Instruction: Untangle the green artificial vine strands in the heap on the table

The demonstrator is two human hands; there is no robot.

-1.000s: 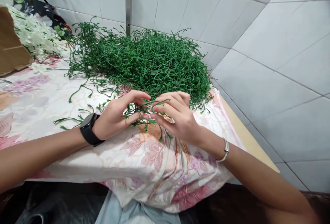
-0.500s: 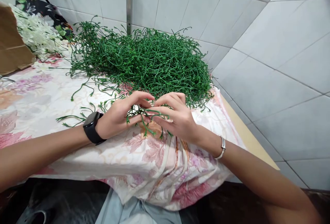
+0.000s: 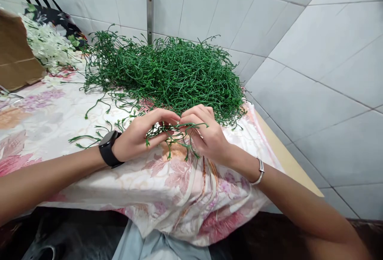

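Observation:
Between my hands, just above the flowered cloth, is a small bunch of thin green artificial stems (image 3: 170, 137) with tiny budded tips. My left hand (image 3: 142, 134), with a black watch at the wrist, curls round the bunch, thumb below and fingers above. Close against it, my right hand (image 3: 206, 132) pinches at stems near the left fingertips; one stem crosses over its fingers. The exact pinch point is partly hidden by the fingers. Behind both hands rises a large tangled heap of the same green stems (image 3: 179, 72).
Several loose stems (image 3: 89, 137) lie beside my left wrist. White artificial flowers (image 3: 50, 46) and a brown cardboard box (image 3: 18, 56) stand at the far left. A tiled wall (image 3: 203, 8) with a metal bracket (image 3: 150, 18) closes off the back; the flowered cloth (image 3: 74, 116) covers the table.
My right fingers have curled in more closely at the stems, and a stem now stretches farther right across them. My left hand stays round the bunch. The view has shifted slightly.

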